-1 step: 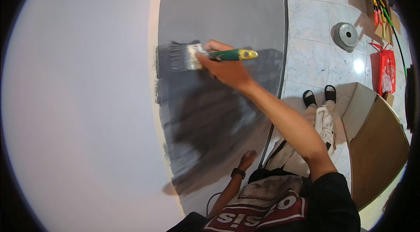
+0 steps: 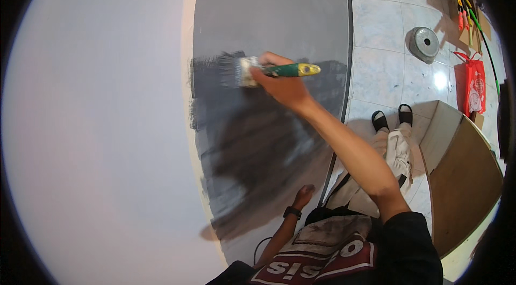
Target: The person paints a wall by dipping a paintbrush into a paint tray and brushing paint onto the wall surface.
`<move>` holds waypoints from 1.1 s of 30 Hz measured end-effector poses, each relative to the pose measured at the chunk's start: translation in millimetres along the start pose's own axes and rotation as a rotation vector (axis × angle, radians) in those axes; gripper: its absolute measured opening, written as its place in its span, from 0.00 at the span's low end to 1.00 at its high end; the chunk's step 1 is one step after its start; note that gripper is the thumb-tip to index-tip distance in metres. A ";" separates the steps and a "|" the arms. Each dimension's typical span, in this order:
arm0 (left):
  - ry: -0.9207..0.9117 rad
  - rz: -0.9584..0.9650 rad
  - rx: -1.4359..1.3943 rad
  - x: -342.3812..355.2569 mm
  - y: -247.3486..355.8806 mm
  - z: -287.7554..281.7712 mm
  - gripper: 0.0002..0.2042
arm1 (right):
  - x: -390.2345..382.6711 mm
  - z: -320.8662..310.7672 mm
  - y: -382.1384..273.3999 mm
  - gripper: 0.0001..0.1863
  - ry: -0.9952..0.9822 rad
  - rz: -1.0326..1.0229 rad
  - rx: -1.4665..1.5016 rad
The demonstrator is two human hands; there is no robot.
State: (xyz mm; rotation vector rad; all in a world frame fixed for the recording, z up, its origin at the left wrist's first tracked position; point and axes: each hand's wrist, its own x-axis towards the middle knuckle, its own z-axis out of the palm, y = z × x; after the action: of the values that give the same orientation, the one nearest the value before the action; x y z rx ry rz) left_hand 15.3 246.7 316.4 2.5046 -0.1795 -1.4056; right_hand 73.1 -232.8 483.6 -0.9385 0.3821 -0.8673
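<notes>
While the right hand (image 2: 285, 88) pinches the paintbrush (image 2: 291, 70) near the base of its green handle, the bristles (image 2: 229, 70) fan leftward over a darker patch of the grey wall section (image 2: 269, 11), just right of a cream strip (image 2: 189, 5). Left hand (image 2: 304, 196) low, beside the grey; black watch (image 2: 292, 212) at its wrist; from here I cannot tell whether its fingers are closed. Round metallic piece (image 2: 420, 44) lies on tiled floor (image 2: 376, 21).
</notes>
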 end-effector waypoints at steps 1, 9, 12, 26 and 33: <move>0.015 -0.016 -0.013 0.6 -0.3 -5.3 0.22 | -3.2 -5.8 9.7 0.14 0.086 -0.024 -0.149; -0.010 -0.036 -0.054 -0.3 -12.1 -11.0 0.22 | -14.6 38.8 -28.0 0.09 0.148 0.087 0.154; -0.052 -0.040 -0.043 2.6 3.0 -2.6 0.22 | -8.3 20.7 1.6 0.10 0.181 0.038 0.153; 0.002 -0.039 0.042 -25.0 36.1 -12.1 0.19 | -17.6 22.8 -38.1 0.12 0.032 0.071 0.071; -0.072 -0.095 0.118 -5.8 23.6 -21.1 0.20 | -48.3 -107.4 187.9 0.14 0.458 0.291 0.003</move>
State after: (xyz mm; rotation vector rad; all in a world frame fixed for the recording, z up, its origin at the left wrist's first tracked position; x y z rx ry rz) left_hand 30.7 229.0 338.4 2.5905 -0.1636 -1.5667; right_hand 65.7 -197.1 264.9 -0.6534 0.8881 -0.8083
